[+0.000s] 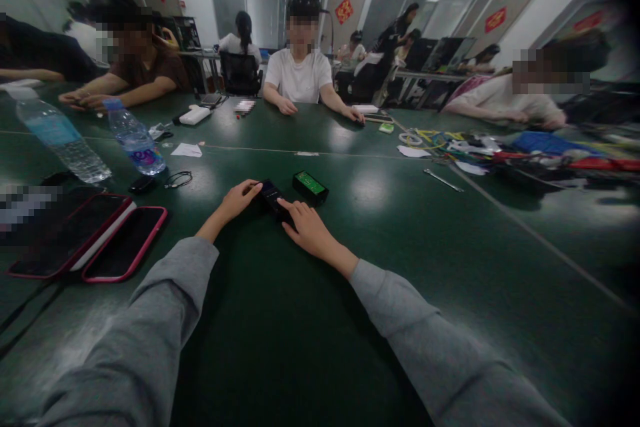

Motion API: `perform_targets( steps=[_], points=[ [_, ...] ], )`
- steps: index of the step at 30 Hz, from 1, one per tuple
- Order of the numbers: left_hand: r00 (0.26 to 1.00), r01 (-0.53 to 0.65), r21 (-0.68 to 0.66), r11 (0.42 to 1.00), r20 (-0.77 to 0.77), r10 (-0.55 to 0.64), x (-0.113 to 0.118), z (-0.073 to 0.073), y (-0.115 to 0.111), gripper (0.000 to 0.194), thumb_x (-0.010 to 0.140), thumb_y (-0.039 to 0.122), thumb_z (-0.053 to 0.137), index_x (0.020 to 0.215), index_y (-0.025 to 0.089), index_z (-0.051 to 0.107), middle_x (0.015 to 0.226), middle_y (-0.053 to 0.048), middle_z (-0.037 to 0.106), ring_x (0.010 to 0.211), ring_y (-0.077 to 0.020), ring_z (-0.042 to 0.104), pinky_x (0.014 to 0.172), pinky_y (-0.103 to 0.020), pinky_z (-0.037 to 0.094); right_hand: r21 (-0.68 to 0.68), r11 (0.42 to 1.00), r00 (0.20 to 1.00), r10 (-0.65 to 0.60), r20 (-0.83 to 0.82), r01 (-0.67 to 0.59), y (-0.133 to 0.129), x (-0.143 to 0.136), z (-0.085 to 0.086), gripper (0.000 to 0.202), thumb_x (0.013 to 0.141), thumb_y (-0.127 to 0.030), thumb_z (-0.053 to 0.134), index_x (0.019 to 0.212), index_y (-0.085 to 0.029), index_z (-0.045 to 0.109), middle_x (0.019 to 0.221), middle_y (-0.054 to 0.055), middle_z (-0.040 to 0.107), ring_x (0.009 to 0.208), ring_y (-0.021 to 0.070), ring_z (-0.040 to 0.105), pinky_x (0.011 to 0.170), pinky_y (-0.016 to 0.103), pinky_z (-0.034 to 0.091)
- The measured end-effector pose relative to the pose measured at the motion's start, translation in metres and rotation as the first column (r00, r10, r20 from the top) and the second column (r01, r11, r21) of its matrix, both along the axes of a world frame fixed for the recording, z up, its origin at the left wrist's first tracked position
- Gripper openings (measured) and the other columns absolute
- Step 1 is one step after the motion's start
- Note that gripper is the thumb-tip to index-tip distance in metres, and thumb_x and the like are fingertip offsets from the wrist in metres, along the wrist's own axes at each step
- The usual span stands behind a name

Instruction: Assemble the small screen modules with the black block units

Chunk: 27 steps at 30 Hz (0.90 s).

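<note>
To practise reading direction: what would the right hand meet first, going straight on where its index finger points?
The dark device; the right hand seems to touch it. Beyond, roughly in line, is the left hand, though depth is unclear.

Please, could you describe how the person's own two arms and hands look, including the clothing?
The left hand and right hand are bare, without gloves. Both arms wear long grey sleeves, creased and loose, ending near the wrists. No marking shows on the sleeves.
</note>
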<state>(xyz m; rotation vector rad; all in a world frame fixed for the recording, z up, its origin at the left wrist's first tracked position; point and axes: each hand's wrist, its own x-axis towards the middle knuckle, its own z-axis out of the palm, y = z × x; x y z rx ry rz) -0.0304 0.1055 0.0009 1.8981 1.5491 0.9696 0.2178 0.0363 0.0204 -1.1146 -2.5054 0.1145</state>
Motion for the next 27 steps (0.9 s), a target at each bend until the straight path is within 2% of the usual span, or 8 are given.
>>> perform_targets(
  steps=[27],
  points=[
    [1.0, 0.001, -0.01, 1.0, 0.008, -0.001, 0.0004, -0.0004, 0.0007, 0.051, 0.088, 0.061, 0.042, 0.113, 0.022, 0.064, 0.104, -0.006, 0.07, 0.095, -0.0221, 0.063, 0.089, -0.037, 0.047, -0.008, 1.0, 1.0, -0.005, -0.004, 0.005, 0.0006, 0.0006, -0.0008, 0.058, 0.096, -0.029, 0.046, 0.149, -0.023, 0.024, 0.123, 0.011, 0.053, 0.104, 0.0259, 0.053, 0.087, 0.044, 0.048]
  ],
)
